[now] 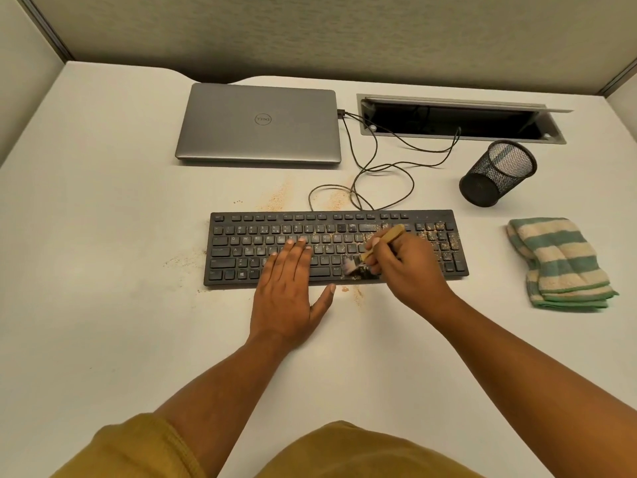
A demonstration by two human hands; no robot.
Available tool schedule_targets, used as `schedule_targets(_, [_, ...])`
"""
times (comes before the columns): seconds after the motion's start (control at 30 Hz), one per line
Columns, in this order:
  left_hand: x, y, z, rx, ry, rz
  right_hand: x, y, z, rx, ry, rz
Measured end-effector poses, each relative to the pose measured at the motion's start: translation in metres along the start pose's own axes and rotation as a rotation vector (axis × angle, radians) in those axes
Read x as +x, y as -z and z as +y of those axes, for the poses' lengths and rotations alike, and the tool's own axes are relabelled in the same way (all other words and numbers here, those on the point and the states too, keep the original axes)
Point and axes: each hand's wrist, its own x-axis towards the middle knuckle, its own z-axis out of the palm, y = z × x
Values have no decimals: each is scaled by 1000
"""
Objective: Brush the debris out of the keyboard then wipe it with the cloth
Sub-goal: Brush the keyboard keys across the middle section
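A black keyboard [241, 251] lies across the middle of the white desk [103, 305], with sandy debris scattered over its right half and number pad. My left hand [287, 288] rests flat on the keys left of centre, fingers straight. My right hand [403, 267] grips a small wooden-handled brush [389, 236]; its blurred bristles touch the bottom key row near the keyboard's front edge. A folded green-and-cream striped cloth [558, 263] lies to the right of the keyboard, apart from both hands.
A shut grey laptop [258, 122] sits behind the keyboard. A tipped black mesh pen cup [496, 174] and an open cable hatch [458, 119] are at the back right. Cables [379, 174] loop behind the keyboard. Crumbs dot the desk around the keyboard.
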Motion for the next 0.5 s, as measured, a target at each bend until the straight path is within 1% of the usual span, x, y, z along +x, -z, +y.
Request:
schedule_targets(0.07, [0, 0, 0, -2, -2, 1, 1, -1, -1, -2, -22, -41])
schedule_targets(0.17, [0, 0, 0, -9, -2, 1, 3, -1, -2, 6, 2, 6])
schedule_targets(0.2, [0, 0, 0, -12, -1, 1, 3, -2, -2, -6, 10, -4])
schedule_targets(0.3, [0, 0, -1, -17, -3, 1, 3, -3, -2, -58, 13, -92])
schedule_targets(0.33, [0, 0, -1, -17, -3, -2, 5, -2, -3, -45, 14, -97])
schedule_targets(0.43, [0, -1, -2, -10, -4, -9, 13, 2, -12, 65, 64, -32])
schedule_targets(0.5, [0, -1, -2, -9, -4, -7, 18, 0, -19, 67, 129, -59])
